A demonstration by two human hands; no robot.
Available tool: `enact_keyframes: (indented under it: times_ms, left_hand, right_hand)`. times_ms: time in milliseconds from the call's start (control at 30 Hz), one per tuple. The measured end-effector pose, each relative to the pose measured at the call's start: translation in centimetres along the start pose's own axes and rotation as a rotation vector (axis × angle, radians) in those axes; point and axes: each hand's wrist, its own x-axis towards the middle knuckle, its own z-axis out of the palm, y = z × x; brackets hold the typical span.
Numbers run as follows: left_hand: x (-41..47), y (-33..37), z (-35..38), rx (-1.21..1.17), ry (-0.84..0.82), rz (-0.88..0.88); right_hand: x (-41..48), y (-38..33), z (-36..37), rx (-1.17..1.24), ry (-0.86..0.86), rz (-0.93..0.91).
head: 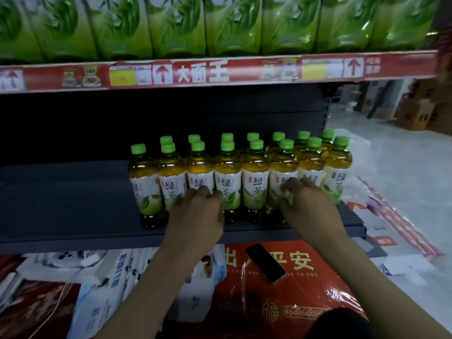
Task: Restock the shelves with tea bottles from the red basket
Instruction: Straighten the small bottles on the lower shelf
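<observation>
Left hand (pixel 198 211), right hand (pixel 308 201) gripping 绿茶 bottles (pixel 254 187), 大面王 strip (pixel 203 73)

We are gripping the bottle left of centre (pixel 199 177) with our left hand (pixel 198 214) and the bottle right of centre (pixel 283 170) with our right hand (pixel 305 201), on the dark shelf (pixel 61 216); a phone (pixel 265 263) is lying lower centre.

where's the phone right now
Head view, lower centre-right: the phone lies on the red box just below the shelf edge, under the tea bottles, between and below the left hand and right hand.
</observation>
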Motion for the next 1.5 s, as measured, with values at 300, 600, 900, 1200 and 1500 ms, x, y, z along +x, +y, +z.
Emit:
enact_keyframes:
  times_ms: [300,600,900,1200,1500]
  left_hand:
    - [7.4,7.2,-0.8,-0.211,0.157,0.168]
    - [15.9,15.4,0.7,-0.085,-0.021,0.299]
    - [17.2,15.6,2.2,-0.069,-0.093,0.341]
    - [16.3,9.3,0.0,-0.050,-0.161,0.228]
    - [16.8,10.3,1.5,0.027,-0.242,0.218]
  right_hand:
    - [3.8,13.0,-2.5,0.456,0.225,0.514]
    - [5.0,16.1,0.9,0.681,-0.118,0.351]
    - [5.3,17.7,1.6,0.813,-0.211,0.327]
    - [10.2,12.4,-5.7,0.211,0.152,0.101]
    - [14.3,11.8,-7.9,-0.120,-0.411,0.032]
